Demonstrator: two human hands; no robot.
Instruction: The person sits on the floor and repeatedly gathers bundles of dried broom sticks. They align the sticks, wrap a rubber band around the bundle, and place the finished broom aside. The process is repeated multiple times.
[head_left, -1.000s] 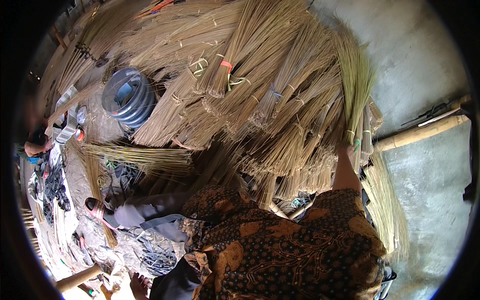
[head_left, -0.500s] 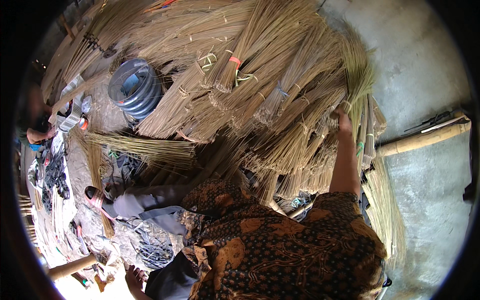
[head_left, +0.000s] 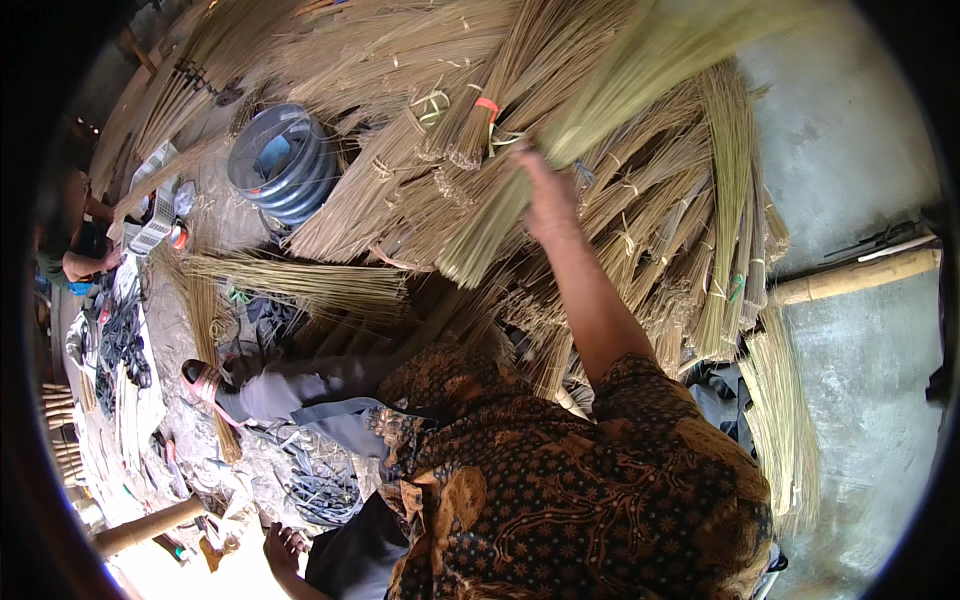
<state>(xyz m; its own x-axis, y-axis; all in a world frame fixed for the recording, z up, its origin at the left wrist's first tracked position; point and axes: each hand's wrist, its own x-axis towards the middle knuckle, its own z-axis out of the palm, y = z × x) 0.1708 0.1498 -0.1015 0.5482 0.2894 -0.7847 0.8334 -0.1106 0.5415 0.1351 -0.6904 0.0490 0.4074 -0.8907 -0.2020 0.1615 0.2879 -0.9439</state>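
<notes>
My right hand (head_left: 550,195) is closed around a bundle of broom straw (head_left: 495,225), paler and greener than most others. The bundle slants over the heap, its cut ends toward me and its thin tips fanned out and blurred at the upper right. Beneath it lies a big heap of tied straw bundles (head_left: 390,170), some bound with red, blue or green ties. Down at the lower left, my left hand (head_left: 287,545) hangs beside my dark trouser leg with fingers somewhat apart and nothing seen in it.
A dark ribbed bucket (head_left: 285,165) stands left of the heap. Loose straw (head_left: 300,275) lies near my sandalled foot (head_left: 203,382). A bamboo pole (head_left: 855,277) juts from the grey wall at right. Another person's hand (head_left: 95,262) shows at far left.
My right hand has moved left from the heap's right side, carrying a greenish straw bundle lifted off and swung at a slant. My left hand stays low. The view has shifted slightly.
</notes>
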